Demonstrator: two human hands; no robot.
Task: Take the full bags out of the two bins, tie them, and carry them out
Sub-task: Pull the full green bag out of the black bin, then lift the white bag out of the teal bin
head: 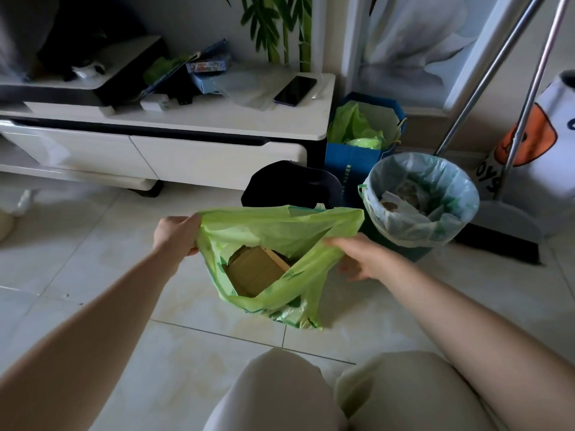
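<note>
Both hands are on the thin green plastic bag point(273, 269), which sits on the tiled floor point(109, 275) in front of the dark bin point(289, 185): my left hand point(177, 233) grips one side of the mouth, my right hand point(354, 258) pinches the other, held wide apart. A cardboard box point(255, 270) shows inside. I'd gather both edges high before knotting. The clear-lined round bin point(420, 197) waits, still full.

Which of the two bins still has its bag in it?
The round bin on the right, lined with a pale translucent bag holding rubbish. The dark bin behind the green bag shows no liner.
</note>
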